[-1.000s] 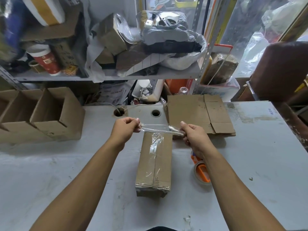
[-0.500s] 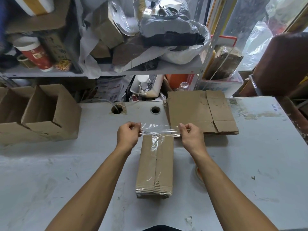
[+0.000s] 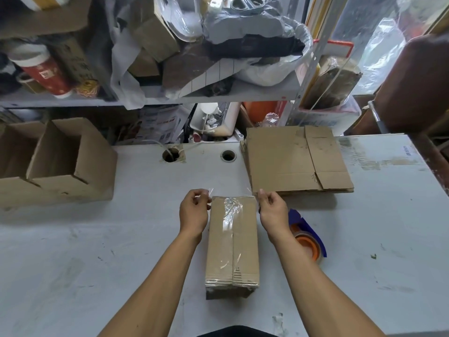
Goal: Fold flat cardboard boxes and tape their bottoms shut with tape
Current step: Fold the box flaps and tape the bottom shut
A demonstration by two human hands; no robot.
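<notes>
Both bare forearms reach forward from the bottom of the view, angling inward toward each other. The left hand [image 3: 194, 214] is held palm inward, back toward the camera, its fingers curled and the thumb meeting the fingertips in a pinch at the upper right of the hand. The right hand [image 3: 273, 212] mirrors it, fingers curled, thumb and forefinger pinched at its upper left. The two hands sit level with each other, apart, wrists straight and slightly raised off the bench [image 3: 97, 251].
</notes>
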